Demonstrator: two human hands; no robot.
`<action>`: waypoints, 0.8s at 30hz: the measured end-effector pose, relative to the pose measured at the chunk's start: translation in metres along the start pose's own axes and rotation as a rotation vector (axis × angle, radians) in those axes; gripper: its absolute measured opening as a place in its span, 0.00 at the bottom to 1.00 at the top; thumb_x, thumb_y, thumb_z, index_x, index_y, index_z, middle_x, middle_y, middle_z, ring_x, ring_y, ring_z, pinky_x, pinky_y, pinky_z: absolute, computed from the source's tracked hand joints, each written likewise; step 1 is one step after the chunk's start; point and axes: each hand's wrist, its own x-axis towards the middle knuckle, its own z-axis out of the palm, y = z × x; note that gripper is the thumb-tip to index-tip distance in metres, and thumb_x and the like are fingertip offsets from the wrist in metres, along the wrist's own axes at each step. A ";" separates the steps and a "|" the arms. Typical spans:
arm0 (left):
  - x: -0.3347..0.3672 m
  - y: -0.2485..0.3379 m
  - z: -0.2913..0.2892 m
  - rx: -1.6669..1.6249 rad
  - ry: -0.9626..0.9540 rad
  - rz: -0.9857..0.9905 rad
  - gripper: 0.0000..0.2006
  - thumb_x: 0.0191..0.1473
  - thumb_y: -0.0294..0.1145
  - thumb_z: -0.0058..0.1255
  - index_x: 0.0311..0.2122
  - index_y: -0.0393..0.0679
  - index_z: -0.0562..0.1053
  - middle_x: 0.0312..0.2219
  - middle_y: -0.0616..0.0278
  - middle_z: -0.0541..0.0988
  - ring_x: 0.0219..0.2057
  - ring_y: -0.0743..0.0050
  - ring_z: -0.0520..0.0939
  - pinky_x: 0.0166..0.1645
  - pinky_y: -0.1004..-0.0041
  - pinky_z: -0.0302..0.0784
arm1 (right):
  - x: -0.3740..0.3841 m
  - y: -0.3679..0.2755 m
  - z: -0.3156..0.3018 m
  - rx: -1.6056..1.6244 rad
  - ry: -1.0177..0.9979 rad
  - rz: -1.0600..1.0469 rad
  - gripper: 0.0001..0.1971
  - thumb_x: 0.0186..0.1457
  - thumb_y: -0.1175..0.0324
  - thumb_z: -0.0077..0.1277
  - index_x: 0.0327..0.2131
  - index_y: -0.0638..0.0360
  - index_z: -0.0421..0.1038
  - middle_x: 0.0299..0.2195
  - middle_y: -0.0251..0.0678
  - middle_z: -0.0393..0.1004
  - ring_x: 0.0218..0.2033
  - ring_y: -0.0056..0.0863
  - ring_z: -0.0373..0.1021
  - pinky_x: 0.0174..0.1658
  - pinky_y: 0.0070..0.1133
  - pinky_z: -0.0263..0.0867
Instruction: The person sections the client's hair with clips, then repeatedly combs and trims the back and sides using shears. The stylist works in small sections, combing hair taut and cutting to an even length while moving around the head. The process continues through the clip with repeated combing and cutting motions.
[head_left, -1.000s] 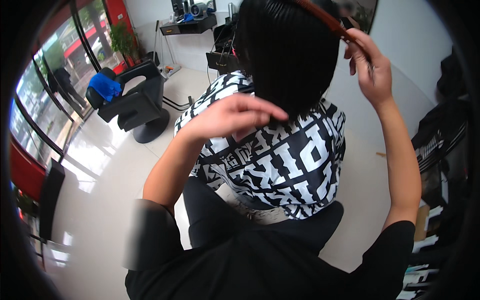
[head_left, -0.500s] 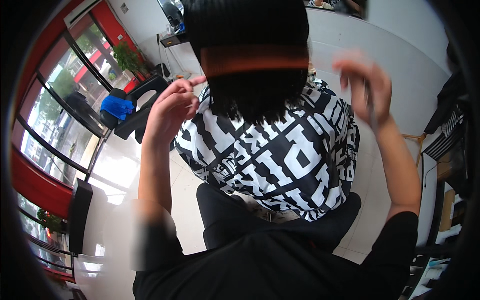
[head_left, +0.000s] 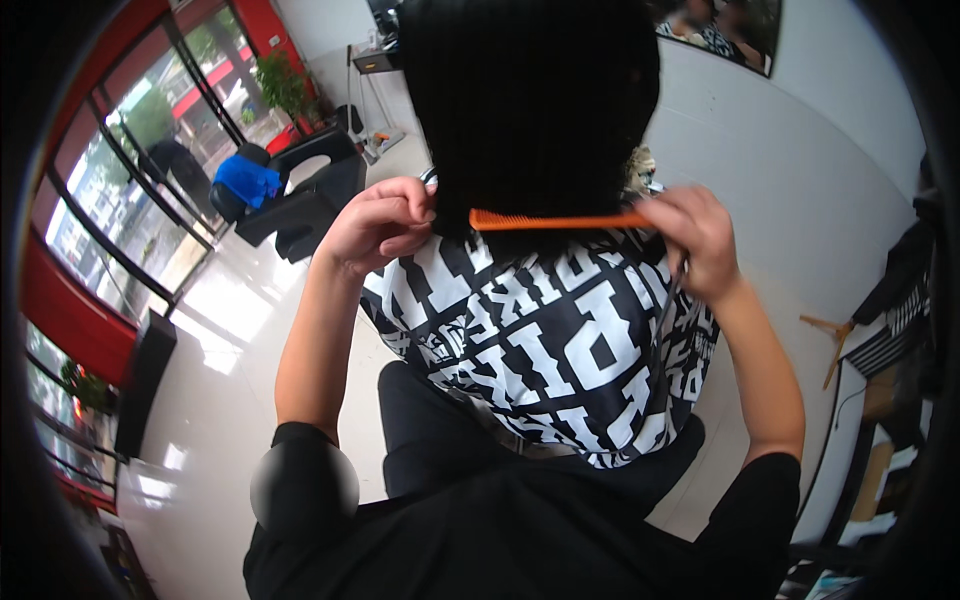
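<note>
We see our right hand (head_left: 700, 238) clamped on the orange comb (head_left: 560, 222), at six o'clock of the black hair (head_left: 530, 120). Our left hand (head_left: 385, 225), half curled, is at the hair's eight o'clock; we cannot tell if it grips.

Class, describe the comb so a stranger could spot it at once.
Find the black-and-white lettered cloth at the centre, then the dark hair above it. Across the hair's lower part lies the comb, one end in the right hand. Its orange stands out against the black.
</note>
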 end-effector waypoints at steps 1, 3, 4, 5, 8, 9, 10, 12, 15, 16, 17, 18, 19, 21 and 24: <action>-0.002 -0.003 -0.004 -0.033 -0.039 0.007 0.07 0.59 0.20 0.44 0.34 0.38 0.75 0.19 0.66 0.71 0.12 0.84 0.64 0.17 0.81 0.55 | -0.002 -0.011 -0.007 -0.022 -0.068 0.004 0.24 0.41 0.76 0.53 0.46 0.49 0.78 0.31 0.34 0.75 0.25 0.32 0.69 0.32 0.27 0.65; -0.002 -0.005 0.002 -0.045 -0.003 -0.029 0.07 0.59 0.21 0.44 0.35 0.38 0.76 0.19 0.66 0.71 0.12 0.85 0.64 0.17 0.81 0.55 | -0.001 -0.034 -0.024 -0.176 -0.166 -0.086 0.25 0.40 0.74 0.54 0.46 0.47 0.79 0.30 0.31 0.73 0.24 0.28 0.68 0.34 0.26 0.64; -0.001 -0.007 0.003 -0.050 -0.037 -0.034 0.07 0.59 0.21 0.45 0.36 0.37 0.77 0.20 0.66 0.72 0.13 0.85 0.64 0.17 0.81 0.55 | -0.001 -0.042 -0.031 -0.240 -0.201 -0.120 0.24 0.40 0.73 0.53 0.46 0.48 0.80 0.29 0.30 0.72 0.23 0.27 0.67 0.34 0.26 0.63; -0.005 -0.008 0.005 -0.003 -0.027 -0.047 0.08 0.60 0.21 0.45 0.36 0.36 0.77 0.21 0.67 0.73 0.13 0.85 0.65 0.17 0.81 0.56 | 0.002 -0.051 -0.041 -0.237 -0.230 -0.134 0.24 0.39 0.74 0.54 0.45 0.49 0.80 0.29 0.30 0.70 0.22 0.26 0.66 0.34 0.25 0.63; -0.027 -0.009 0.013 0.229 -0.096 -0.100 0.09 0.60 0.21 0.46 0.37 0.36 0.79 0.32 0.56 0.83 0.14 0.86 0.68 0.18 0.83 0.62 | 0.039 -0.070 -0.065 -0.112 -0.291 -0.141 0.24 0.37 0.77 0.53 0.43 0.53 0.80 0.27 0.32 0.74 0.21 0.27 0.67 0.35 0.24 0.63; -0.039 -0.010 0.006 0.283 -0.162 -0.101 0.08 0.57 0.20 0.47 0.36 0.33 0.78 0.38 0.42 0.84 0.12 0.82 0.70 0.17 0.82 0.67 | 0.058 -0.075 -0.069 -0.079 -0.286 -0.138 0.24 0.37 0.78 0.53 0.43 0.55 0.80 0.26 0.33 0.76 0.21 0.28 0.68 0.35 0.24 0.63; -0.046 -0.011 0.000 0.316 -0.131 -0.013 0.07 0.57 0.20 0.47 0.35 0.34 0.78 0.36 0.44 0.84 0.13 0.81 0.72 0.18 0.81 0.68 | 0.079 -0.073 -0.069 -0.113 -0.196 -0.140 0.23 0.39 0.83 0.50 0.43 0.58 0.79 0.26 0.34 0.77 0.21 0.30 0.70 0.33 0.23 0.64; -0.049 -0.013 -0.009 0.253 0.028 0.167 0.06 0.56 0.22 0.48 0.35 0.35 0.77 0.29 0.48 0.84 0.17 0.78 0.77 0.26 0.80 0.75 | 0.115 -0.076 -0.059 -0.097 0.086 0.198 0.14 0.61 0.82 0.45 0.48 0.65 0.75 0.24 0.35 0.76 0.22 0.21 0.69 0.28 0.16 0.63; -0.019 -0.005 -0.017 0.031 0.378 0.316 0.09 0.60 0.28 0.47 0.42 0.37 0.75 0.38 0.51 0.82 0.35 0.70 0.84 0.49 0.75 0.80 | 0.167 -0.058 -0.048 -0.046 0.176 0.355 0.14 0.69 0.69 0.43 0.51 0.66 0.73 0.24 0.30 0.69 0.22 0.12 0.63 0.26 0.12 0.61; -0.004 -0.006 -0.016 -0.016 0.378 0.293 0.10 0.61 0.30 0.48 0.44 0.37 0.75 0.41 0.51 0.81 0.38 0.68 0.84 0.51 0.75 0.80 | 0.170 -0.055 -0.051 -0.020 0.145 0.434 0.14 0.69 0.69 0.43 0.51 0.66 0.73 0.24 0.29 0.69 0.22 0.12 0.62 0.25 0.12 0.60; 0.008 -0.006 -0.015 -0.052 0.389 0.268 0.11 0.62 0.32 0.48 0.45 0.37 0.75 0.43 0.51 0.80 0.42 0.67 0.84 0.53 0.74 0.80 | 0.169 -0.052 -0.049 0.019 0.121 0.515 0.14 0.69 0.68 0.43 0.51 0.66 0.72 0.24 0.28 0.68 0.22 0.12 0.62 0.25 0.12 0.60; 0.014 -0.002 -0.013 -0.084 0.382 0.218 0.14 0.62 0.36 0.51 0.46 0.36 0.74 0.42 0.52 0.80 0.42 0.68 0.84 0.55 0.74 0.79 | 0.165 -0.054 -0.047 0.043 0.057 0.557 0.14 0.69 0.68 0.44 0.51 0.66 0.72 0.24 0.27 0.67 0.22 0.12 0.62 0.24 0.11 0.60; 0.023 0.001 -0.015 -0.076 0.394 0.163 0.16 0.61 0.42 0.54 0.42 0.37 0.75 0.40 0.54 0.81 0.41 0.69 0.84 0.52 0.75 0.80 | 0.156 -0.056 -0.045 0.041 0.025 0.547 0.13 0.69 0.70 0.43 0.51 0.65 0.72 0.25 0.28 0.69 0.22 0.12 0.62 0.24 0.11 0.60; 0.038 0.002 -0.018 -0.076 0.362 0.069 0.21 0.57 0.51 0.57 0.37 0.39 0.74 0.35 0.57 0.80 0.38 0.73 0.83 0.47 0.79 0.80 | 0.135 -0.068 -0.044 0.070 -0.018 0.529 0.13 0.69 0.71 0.43 0.50 0.65 0.73 0.26 0.28 0.71 0.23 0.12 0.63 0.24 0.12 0.60; 0.050 0.008 -0.013 -0.073 0.258 -0.077 0.25 0.55 0.60 0.57 0.33 0.44 0.71 0.29 0.63 0.77 0.32 0.77 0.79 0.41 0.80 0.75 | 0.101 -0.089 -0.041 -0.238 -0.231 0.429 0.14 0.61 0.78 0.48 0.49 0.60 0.75 0.27 0.33 0.74 0.25 0.22 0.68 0.28 0.19 0.63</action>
